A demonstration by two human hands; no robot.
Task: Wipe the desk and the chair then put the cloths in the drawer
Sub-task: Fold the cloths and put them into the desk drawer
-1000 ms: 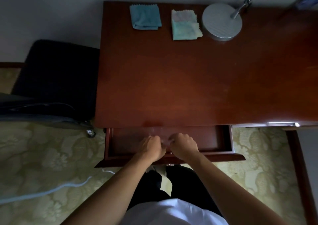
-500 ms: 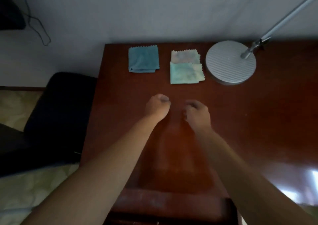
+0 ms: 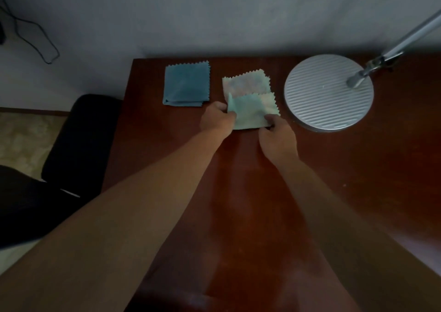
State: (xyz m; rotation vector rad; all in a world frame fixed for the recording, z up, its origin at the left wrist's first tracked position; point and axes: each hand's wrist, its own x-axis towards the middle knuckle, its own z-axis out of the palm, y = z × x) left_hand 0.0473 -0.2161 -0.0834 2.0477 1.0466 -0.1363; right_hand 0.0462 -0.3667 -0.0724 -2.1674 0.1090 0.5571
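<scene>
Two folded cloths lie at the back of the dark red wooden desk (image 3: 358, 180). The blue cloth (image 3: 186, 84) lies flat on the left, untouched. The pale green cloth (image 3: 250, 107) lies to its right, with a patterned layer showing at the far end. My left hand (image 3: 218, 120) pinches the green cloth's near left edge and lifts that corner. My right hand (image 3: 276, 137) grips its near right corner. The black chair (image 3: 78, 139) stands left of the desk. The drawer is out of view.
A round ribbed silver lamp base (image 3: 327, 96) sits right beside the green cloth, its metal arm (image 3: 405, 32) rising to the upper right. A white wall runs behind the desk, with a black cable (image 3: 35, 34) hanging at the left. Patterned floor shows at far left.
Both hands left the open drawer front, reached across the desk and took hold of the green cloth's near edge. The view tilted up, so the drawer dropped out of sight.
</scene>
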